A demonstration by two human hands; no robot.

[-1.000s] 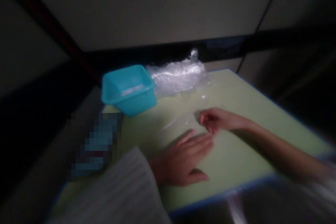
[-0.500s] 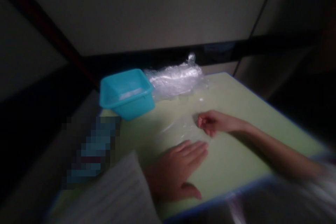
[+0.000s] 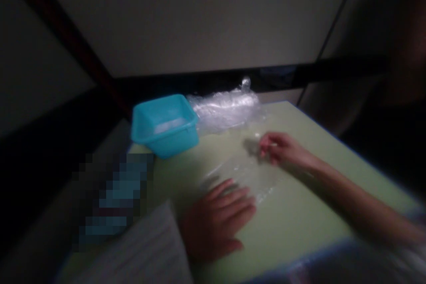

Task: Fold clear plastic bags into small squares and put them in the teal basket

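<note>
A thin clear plastic sheet (image 3: 246, 175) lies flat on the pale green table (image 3: 299, 213). My left hand (image 3: 216, 222) rests palm down with fingers stretched out on the sheet's near edge. My right hand (image 3: 278, 148) is closed in a pinch at the sheet's far edge, lifted a little off the table. The picture is dim and blurred.
A turquoise plastic tub (image 3: 164, 124) stands at the table's far left corner. Beside it lies a crumpled heap of clear plastic (image 3: 226, 104). The table has a blue rim and ends close in front of me. Dark wall trim runs behind.
My right hand has moved away from me and up with the sheet's edge pinched. My left hand has slid a little nearer and to the left, still flat.
</note>
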